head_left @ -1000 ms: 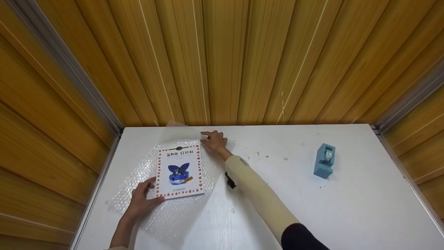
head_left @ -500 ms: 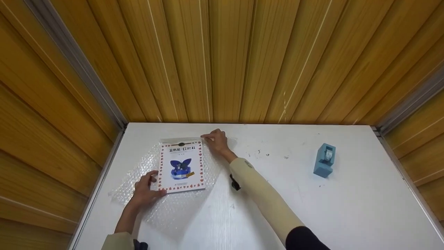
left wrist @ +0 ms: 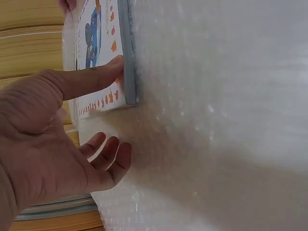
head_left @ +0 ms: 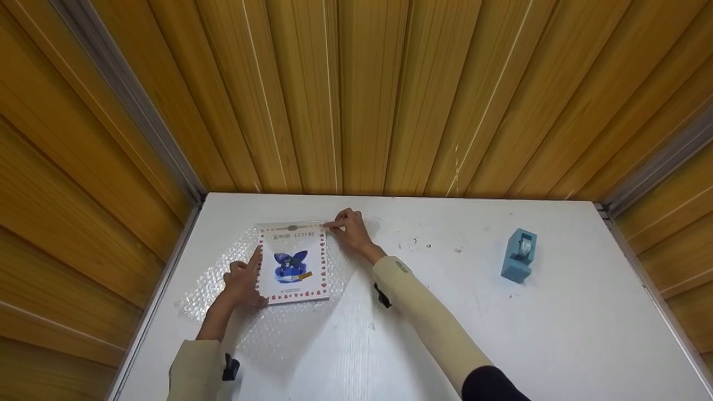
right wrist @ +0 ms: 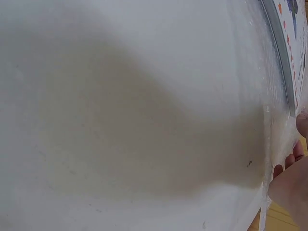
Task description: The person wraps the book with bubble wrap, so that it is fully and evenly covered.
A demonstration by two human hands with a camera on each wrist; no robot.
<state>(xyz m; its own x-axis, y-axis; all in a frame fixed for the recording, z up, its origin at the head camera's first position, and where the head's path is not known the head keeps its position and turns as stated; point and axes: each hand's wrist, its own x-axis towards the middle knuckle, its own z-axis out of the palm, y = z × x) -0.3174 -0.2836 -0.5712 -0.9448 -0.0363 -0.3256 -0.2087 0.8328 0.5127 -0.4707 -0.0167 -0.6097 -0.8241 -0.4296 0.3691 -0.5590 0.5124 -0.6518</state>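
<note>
1. Backdrop: yellow-brown wood-grain panel walls (head_left: pixel 362 100) behind a white table (head_left: pixel 434 356).
2. Clear plastic bubble wrap (head_left: pixel 209 284), spread on the table; I judge it light, limp and slippery, best pinched at a corner.
3. Left hand (head_left: pixel 244 285): fingers apart, thumb pressing the lower-left corner of a white rectangular paper book (head_left: pixel 291 267), index at its left edge.
4. Book: red-leaf border, blue butterfly picture; flat on the bubble wrap, left of table centre. Probably modest in weight, fairly stiff, corners apt to dent; I would hold opposite long edges. Title in Chinese characters, too hazy for me to read; small print illegible.
5. Right hand (head_left: pixel 350 229): thumb and fingers pinching bubble wrap beside the book's upper-right corner.
6. Beige right sleeve (head_left: pixel 429 312): small dark mark, illegible.
7. Blue block-shaped tape dispenser (head_left: pixel 518 259), well apart at right; no label I can read.
</note>
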